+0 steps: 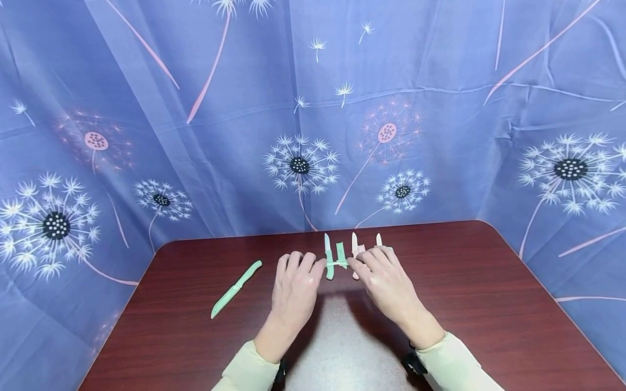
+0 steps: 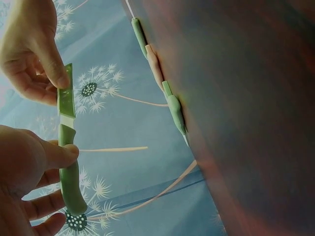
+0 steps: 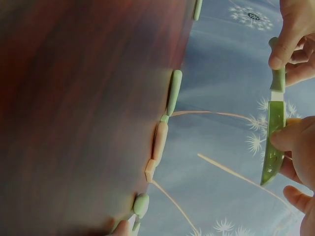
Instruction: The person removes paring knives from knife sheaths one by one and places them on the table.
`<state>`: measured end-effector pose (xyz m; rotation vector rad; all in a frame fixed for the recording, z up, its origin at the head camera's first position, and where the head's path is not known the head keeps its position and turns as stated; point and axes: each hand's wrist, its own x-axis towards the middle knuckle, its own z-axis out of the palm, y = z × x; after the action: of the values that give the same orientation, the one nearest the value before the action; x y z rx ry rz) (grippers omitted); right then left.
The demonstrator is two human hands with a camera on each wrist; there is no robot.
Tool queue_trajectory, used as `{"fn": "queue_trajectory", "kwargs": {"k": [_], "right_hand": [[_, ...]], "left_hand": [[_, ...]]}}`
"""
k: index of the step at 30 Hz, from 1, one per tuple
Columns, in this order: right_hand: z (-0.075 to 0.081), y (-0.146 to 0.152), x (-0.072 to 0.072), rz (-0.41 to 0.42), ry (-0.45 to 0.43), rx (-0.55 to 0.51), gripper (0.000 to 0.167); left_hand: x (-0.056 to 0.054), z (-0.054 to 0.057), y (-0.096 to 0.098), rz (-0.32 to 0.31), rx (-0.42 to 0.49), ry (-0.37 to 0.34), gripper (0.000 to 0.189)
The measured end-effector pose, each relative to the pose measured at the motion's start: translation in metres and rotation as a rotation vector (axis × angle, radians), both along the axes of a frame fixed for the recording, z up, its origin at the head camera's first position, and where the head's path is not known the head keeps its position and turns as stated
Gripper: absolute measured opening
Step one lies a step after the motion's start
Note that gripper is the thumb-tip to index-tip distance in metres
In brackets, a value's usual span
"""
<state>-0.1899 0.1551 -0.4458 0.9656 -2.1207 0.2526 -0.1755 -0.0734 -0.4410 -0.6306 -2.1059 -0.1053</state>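
Observation:
My left hand (image 1: 295,285) pinches the green handle (image 2: 70,179) of a small paring knife between thumb and fingers. With its thumb and fingers, my right hand (image 1: 388,282) grips the green sheath (image 3: 272,164) over that knife's blade. A short strip of pale blade (image 3: 277,96) shows between handle and sheath in both wrist views. The knife is held up over the table, level between both hands. Behind it on the table lie a green-handled knife (image 1: 330,269) with bare blade and a loose green sheath (image 1: 340,251).
A sheathed green knife (image 1: 237,289) lies at the left of the brown table (image 1: 489,304). Near the back are a pink knife (image 1: 354,241), a pink sheath (image 1: 361,248) and another blade (image 1: 379,239), partly hidden by my right hand. A blue floral curtain (image 1: 235,179) hangs behind.

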Motion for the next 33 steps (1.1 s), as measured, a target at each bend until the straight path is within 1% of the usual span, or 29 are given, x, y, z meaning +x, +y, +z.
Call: {"fn": "queue_trajectory", "kwargs": {"k": [6,13,22,33], "right_hand": [[0.0,0.0007,0.0,-0.002,-0.013,0.005,0.028],[0.0026,0.003,0.0009,-0.005,-0.024,0.011,0.039],[0.0027,0.0043,0.0007,-0.014,-0.035,0.023,0.04],[0.0003,0.0053,-0.0013,-0.003,-0.01,0.005,0.044]], "left_hand": [[0.0003,0.0012,0.0,0.001,0.0,-0.008,0.029],[-0.0011,0.0006,-0.002,-0.008,0.005,0.001,0.024],[-0.0016,0.0007,-0.0037,-0.007,0.009,-0.001,0.023],[-0.0013,-0.0001,-0.0049,-0.008,0.022,-0.016,0.02]]}}
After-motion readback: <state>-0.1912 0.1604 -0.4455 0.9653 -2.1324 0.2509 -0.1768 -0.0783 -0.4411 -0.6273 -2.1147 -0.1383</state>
